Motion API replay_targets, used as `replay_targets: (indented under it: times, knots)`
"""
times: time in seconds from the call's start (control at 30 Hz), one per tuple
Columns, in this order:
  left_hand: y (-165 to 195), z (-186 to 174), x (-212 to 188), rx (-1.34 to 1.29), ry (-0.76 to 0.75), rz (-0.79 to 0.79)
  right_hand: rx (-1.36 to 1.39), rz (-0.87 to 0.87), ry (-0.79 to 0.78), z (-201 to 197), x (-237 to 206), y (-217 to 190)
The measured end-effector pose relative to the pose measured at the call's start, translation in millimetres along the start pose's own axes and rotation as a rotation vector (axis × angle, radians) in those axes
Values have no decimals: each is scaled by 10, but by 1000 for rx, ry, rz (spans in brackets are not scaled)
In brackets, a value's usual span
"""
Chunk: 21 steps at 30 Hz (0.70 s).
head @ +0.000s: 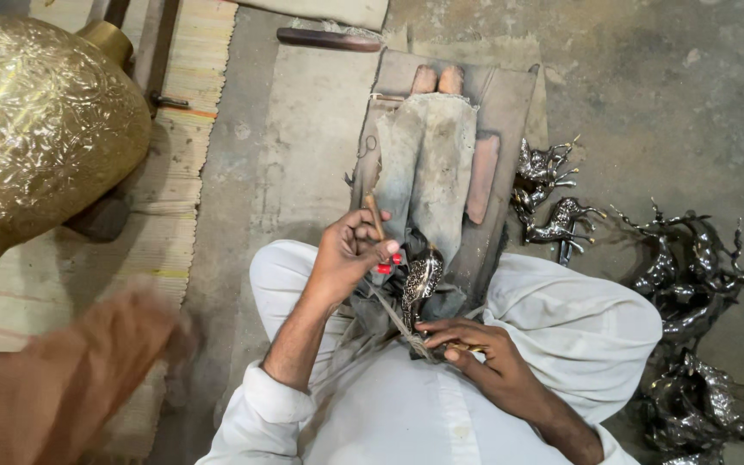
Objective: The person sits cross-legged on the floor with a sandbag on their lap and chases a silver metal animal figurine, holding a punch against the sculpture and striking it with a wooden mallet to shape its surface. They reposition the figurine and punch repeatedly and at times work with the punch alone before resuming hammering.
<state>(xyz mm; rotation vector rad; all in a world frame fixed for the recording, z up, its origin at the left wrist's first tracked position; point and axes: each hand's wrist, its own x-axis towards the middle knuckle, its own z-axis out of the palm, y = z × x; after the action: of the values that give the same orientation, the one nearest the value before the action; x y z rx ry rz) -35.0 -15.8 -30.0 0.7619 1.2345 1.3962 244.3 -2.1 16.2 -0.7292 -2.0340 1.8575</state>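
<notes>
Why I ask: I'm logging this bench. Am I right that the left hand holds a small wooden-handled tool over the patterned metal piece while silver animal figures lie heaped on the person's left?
Not quite. The head view shows the animal figures heaped on the person's right. The left hand does hold the wooden-handled tool over the patterned metal piece.

Bare concrete floor [691,77] under woven mat [174,215], dark metal deer figurines [691,275].

blurred sleeve [62,379] bottom left, brass vessel [40,129] cut off

Our left hand [350,254] raised, fingers curled in a tight grip; our right hand [484,349] lower, fingers half-bent, palm down.
</notes>
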Motion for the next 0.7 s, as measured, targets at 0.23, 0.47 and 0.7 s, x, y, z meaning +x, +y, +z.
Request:
replay_targets:
  times: [0.23,0.47,0.7]
  knots:
    - [35,63,-25,-10,-60,40,-34,-79,-242,-390,50,-144]
    - [72,102,0,18,-84,-4,238,261,318,-768,423,167]
    - [28,212,77,-110,-79,-104,-830,374,301,-517,924,359]
